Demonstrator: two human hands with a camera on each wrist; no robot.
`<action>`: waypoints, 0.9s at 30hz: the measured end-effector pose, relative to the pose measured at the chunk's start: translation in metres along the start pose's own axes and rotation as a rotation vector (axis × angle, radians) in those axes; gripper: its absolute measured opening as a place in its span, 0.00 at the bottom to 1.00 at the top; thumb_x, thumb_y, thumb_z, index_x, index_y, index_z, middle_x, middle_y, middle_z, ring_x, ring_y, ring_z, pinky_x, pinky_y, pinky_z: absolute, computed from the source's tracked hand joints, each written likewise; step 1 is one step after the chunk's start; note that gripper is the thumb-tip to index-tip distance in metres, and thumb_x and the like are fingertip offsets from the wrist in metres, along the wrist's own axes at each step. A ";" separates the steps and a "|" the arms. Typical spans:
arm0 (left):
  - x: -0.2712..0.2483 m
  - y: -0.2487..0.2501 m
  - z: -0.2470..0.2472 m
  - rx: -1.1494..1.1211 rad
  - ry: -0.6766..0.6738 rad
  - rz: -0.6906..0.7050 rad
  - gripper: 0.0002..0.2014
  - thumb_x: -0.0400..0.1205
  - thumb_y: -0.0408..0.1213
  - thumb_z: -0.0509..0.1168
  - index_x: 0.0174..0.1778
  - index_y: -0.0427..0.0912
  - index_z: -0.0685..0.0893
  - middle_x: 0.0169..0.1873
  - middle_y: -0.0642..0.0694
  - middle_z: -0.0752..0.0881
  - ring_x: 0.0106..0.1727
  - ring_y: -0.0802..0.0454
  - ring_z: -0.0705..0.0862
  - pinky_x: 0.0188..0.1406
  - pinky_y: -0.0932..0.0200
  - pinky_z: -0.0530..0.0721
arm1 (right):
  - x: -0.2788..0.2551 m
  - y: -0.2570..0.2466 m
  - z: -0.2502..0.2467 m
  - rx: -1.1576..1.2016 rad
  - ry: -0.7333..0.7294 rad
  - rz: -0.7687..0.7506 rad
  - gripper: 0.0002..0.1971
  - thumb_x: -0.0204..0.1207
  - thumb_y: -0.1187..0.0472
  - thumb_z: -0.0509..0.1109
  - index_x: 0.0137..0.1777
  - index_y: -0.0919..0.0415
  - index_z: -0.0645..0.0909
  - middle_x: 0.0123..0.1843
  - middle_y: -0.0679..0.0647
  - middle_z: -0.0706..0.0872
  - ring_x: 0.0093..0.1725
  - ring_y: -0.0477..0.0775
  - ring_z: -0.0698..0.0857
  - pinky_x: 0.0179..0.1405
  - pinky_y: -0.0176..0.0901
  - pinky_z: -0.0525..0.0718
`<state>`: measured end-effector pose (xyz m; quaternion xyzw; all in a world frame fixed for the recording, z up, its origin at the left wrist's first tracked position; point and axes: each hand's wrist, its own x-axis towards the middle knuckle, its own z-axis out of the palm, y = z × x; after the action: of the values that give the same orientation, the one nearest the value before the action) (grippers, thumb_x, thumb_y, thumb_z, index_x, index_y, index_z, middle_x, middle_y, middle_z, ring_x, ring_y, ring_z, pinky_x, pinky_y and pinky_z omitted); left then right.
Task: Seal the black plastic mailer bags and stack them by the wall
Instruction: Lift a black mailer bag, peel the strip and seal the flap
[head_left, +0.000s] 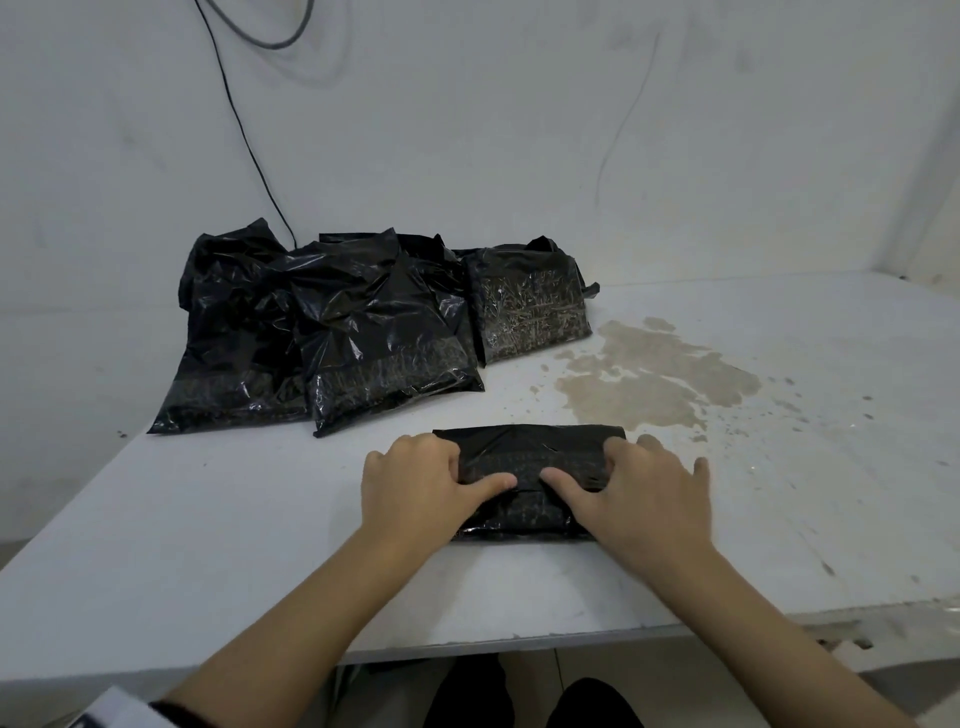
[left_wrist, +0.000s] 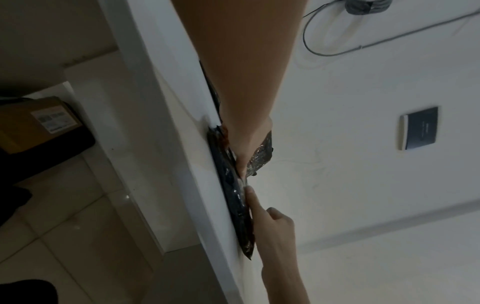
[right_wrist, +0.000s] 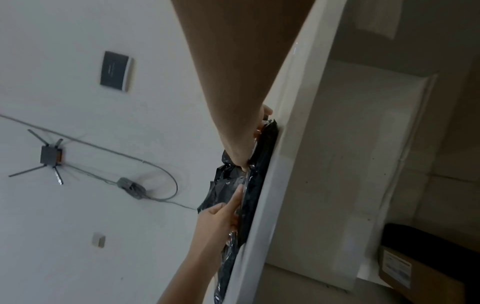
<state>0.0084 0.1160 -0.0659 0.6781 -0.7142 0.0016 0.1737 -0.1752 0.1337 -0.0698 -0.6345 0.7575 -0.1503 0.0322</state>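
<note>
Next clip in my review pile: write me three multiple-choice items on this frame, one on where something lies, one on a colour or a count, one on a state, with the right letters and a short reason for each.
1. Where is the mailer bag under the hands?
A. on the pile by the wall
B. flat on the table, near its front edge
C. held up off the table

2. What colour is the stain on the table?
A. brownish
B. blue
C. red

3. What are the left hand and right hand doing?
A. both hang idle off the table
B. only one touches the bag
C. both press on the bag, thumbs nearly meeting

Answers: B, the bag lies apart from the pile of bags at the wall; A, the patch is tan-brown; C, each hand covers one end of the bag.
</note>
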 end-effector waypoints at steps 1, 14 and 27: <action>0.000 0.000 0.000 -0.031 -0.003 -0.020 0.31 0.69 0.72 0.63 0.23 0.46 0.68 0.27 0.54 0.74 0.37 0.53 0.75 0.44 0.55 0.72 | 0.000 0.001 0.003 0.044 0.005 0.015 0.28 0.69 0.25 0.58 0.34 0.52 0.64 0.45 0.49 0.78 0.48 0.55 0.80 0.72 0.65 0.66; -0.002 -0.012 -0.003 -0.253 -0.083 -0.033 0.08 0.78 0.46 0.71 0.46 0.51 0.78 0.42 0.55 0.82 0.52 0.53 0.79 0.55 0.54 0.77 | -0.011 0.012 0.010 0.262 0.204 -0.014 0.15 0.75 0.44 0.70 0.39 0.53 0.71 0.48 0.51 0.75 0.47 0.58 0.78 0.60 0.64 0.76; 0.011 0.003 0.012 -0.295 -0.486 0.225 0.38 0.81 0.25 0.50 0.84 0.44 0.36 0.84 0.52 0.38 0.83 0.59 0.36 0.81 0.59 0.36 | 0.009 0.016 0.011 0.175 -0.320 -0.270 0.30 0.85 0.53 0.43 0.85 0.55 0.38 0.85 0.47 0.35 0.83 0.45 0.36 0.83 0.53 0.37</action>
<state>0.0026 0.1023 -0.0737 0.5428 -0.7979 -0.2451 0.0933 -0.1896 0.1249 -0.0831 -0.7405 0.6352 -0.1158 0.1864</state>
